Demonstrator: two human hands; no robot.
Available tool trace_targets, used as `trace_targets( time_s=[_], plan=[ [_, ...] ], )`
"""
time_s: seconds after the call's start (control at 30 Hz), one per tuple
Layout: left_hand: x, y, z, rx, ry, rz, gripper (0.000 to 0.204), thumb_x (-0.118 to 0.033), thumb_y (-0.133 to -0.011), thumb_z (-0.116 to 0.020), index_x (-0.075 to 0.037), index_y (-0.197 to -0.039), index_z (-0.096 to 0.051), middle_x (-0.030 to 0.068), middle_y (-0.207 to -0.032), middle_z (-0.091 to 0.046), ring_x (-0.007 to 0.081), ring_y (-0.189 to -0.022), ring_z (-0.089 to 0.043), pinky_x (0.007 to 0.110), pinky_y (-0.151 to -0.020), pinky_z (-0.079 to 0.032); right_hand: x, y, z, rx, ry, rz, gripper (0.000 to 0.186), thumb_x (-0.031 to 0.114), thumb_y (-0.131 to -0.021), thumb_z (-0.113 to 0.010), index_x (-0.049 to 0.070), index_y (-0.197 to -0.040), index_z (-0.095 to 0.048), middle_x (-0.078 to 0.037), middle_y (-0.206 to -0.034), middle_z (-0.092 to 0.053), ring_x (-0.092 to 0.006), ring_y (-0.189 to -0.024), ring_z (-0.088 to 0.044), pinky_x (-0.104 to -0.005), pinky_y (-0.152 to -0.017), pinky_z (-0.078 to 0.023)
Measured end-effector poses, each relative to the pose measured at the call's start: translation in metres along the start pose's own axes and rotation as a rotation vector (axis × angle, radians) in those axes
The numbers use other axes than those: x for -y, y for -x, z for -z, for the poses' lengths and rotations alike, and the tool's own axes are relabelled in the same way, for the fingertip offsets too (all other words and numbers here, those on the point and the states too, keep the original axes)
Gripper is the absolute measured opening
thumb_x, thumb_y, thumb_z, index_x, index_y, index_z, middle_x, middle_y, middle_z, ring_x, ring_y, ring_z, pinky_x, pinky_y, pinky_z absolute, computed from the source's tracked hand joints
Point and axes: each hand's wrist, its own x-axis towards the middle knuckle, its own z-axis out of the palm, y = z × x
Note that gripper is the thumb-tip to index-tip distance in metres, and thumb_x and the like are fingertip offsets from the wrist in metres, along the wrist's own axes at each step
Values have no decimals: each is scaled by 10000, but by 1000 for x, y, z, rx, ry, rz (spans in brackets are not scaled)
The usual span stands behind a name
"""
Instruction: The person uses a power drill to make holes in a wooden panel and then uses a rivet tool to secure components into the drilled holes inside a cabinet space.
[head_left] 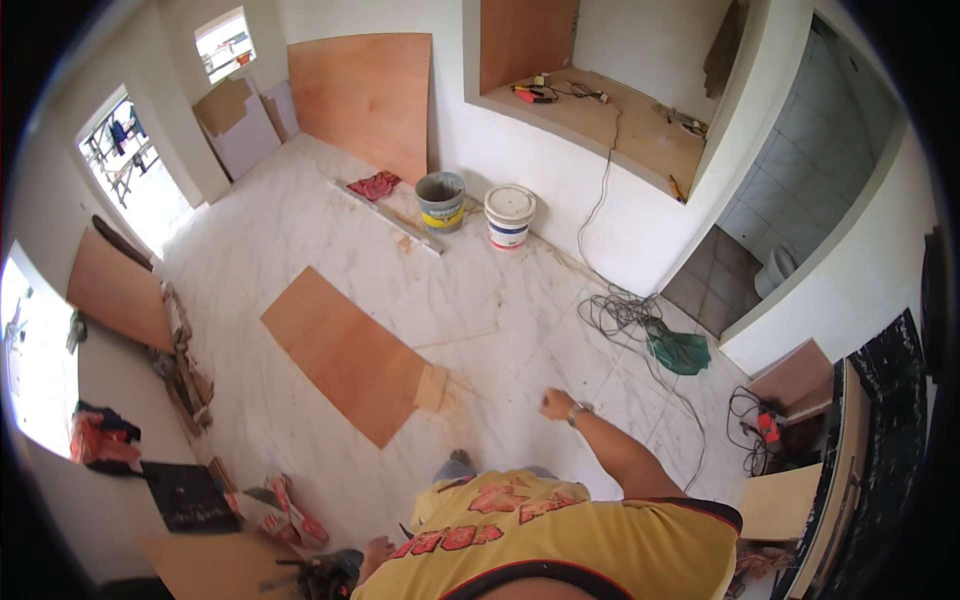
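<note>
My right hand (556, 404) hangs over the pale tiled floor with its fingers curled in, and nothing shows in it. A watch (578, 411) circles that wrist. Ahead and to the left of it a brown plywood panel (345, 355) lies flat on the floor. On the panel's near right corner rests a small lighter wood piece (431, 387), with sawdust beside it. Low at the left, my left hand (376, 556) is partly hidden by my yellow shirt, next to a cluster of dark tools (335, 575). Its grip cannot be made out.
A grey bucket (440, 203) and a white lidded bucket (510, 217) stand by the far wall. A long straight bar (390, 217) lies near them. Tangled cable (620, 312) and a green bag (680, 352) lie at the right. Wood scraps (182, 375) line the left wall.
</note>
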Motion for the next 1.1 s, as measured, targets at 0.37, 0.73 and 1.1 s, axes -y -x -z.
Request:
trace_targets(
  time_s=[0.37,0.73,1.1],
  plan=[
    [30,-466,323,-521,979,735,344,-182,-980,-545,-15,-1272,-614,82,-863,-683,160,-636,-636,303,-566,-483,-162,28,27,-66,-730,-1199,257,155,-958,-553,-74,-942,-669,-189,-862,-745,-282,-587,-706,-422,-503,-576],
    [-115,-793,284,397,846,473,372,-211,-999,-567,-68,-1335,-637,123,-1013,-736,243,-745,-738,380,-644,-584,-213,-385,200,-103,-814,-804,281,218,-981,-557,-18,-906,-688,-141,-804,-735,-236,-601,-719,-374,-527,-606],
    [-81,-1050,344,166,665,784,365,-41,-924,-591,-77,-1268,-707,137,-959,-728,209,-659,-714,326,-533,-566,-158,-666,405,-298,-523,-422,274,226,-839,-779,-29,-900,-700,-116,-756,-745,-182,-605,-739,-322,-556,-598]
  ],
)
